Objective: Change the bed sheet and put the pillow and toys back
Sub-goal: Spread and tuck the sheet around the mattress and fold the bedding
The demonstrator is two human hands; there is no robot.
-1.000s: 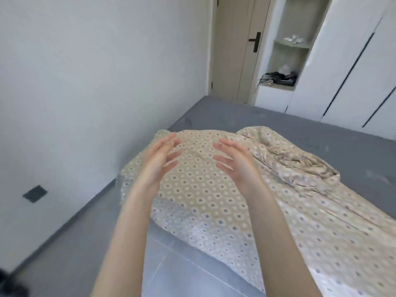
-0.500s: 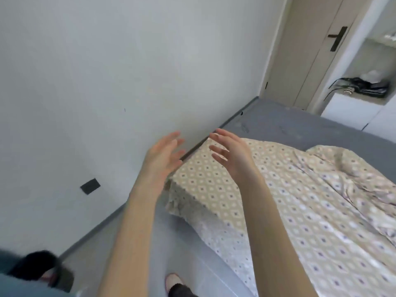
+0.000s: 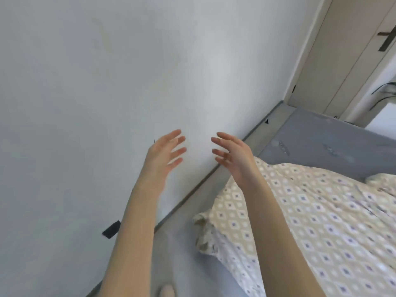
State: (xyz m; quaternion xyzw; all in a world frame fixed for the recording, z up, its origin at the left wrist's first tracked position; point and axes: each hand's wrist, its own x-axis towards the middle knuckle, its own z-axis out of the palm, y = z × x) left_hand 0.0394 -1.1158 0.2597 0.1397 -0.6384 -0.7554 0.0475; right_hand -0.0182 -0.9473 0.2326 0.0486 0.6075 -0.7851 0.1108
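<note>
Left hand, right hand spread (empty); patterned, rumpled sheet beside.

Bed: grey mattress top, bare along its far end, with a few small dark marks there. One item lies directly on it: a beige sheet printed with white diamonds with blue-violet centres. The sheet covers the near part, is mostly flat with light creases, and is bunched at the right edge of view. Its near-left corner hangs crumpled over the bed's corner. Floor: grey, a narrow strip between bed and wall. A pale shape at the bottom edge is too blurred to identify.
</note>
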